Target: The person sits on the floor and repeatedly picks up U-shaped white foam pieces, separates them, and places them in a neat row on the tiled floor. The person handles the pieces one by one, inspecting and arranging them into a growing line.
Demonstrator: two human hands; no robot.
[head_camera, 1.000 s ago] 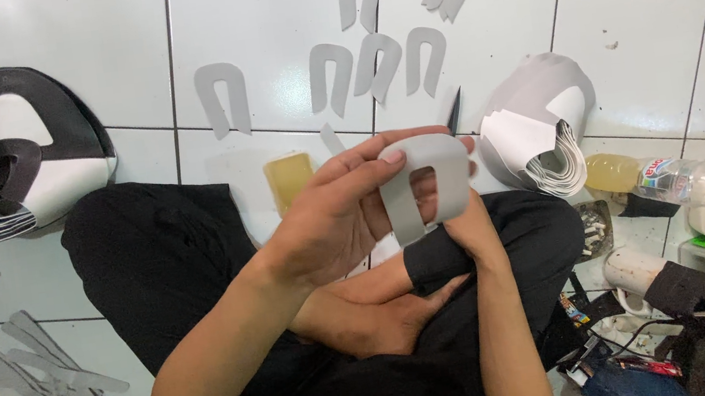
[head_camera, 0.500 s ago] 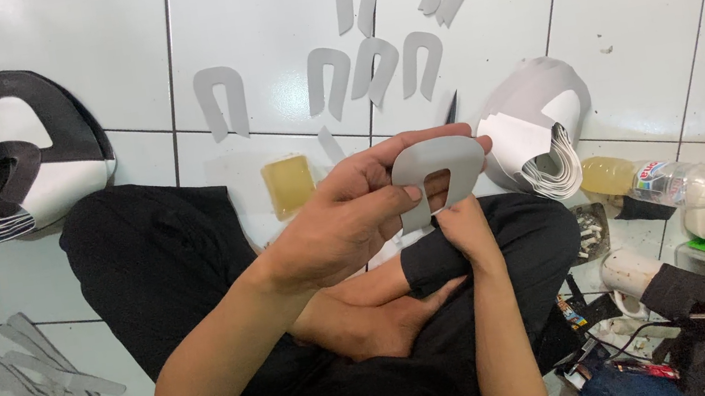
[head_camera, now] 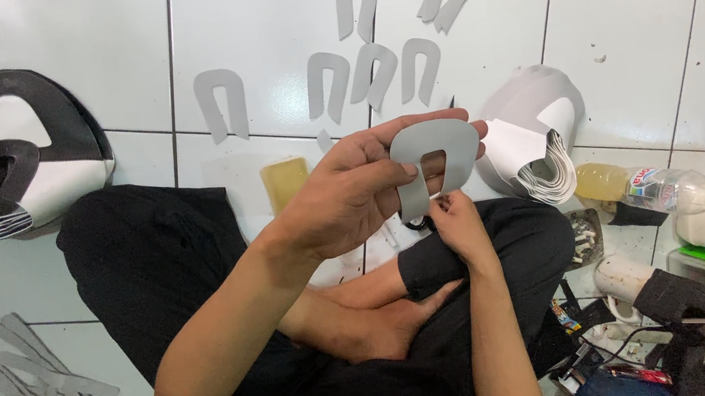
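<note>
The left hand (head_camera: 352, 193) pinches a grey U-shaped cutout (head_camera: 429, 161) above the lap, over the white tiled floor (head_camera: 259, 38), while the right hand (head_camera: 457, 222) seems to grip its lower leg, fingers partly hidden.

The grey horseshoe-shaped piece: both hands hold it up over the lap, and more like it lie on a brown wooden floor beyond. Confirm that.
Wrong floor. In the head view the left hand and right hand do hold the grey piece, but the other pieces lie on white floor tiles, not wood.
</note>
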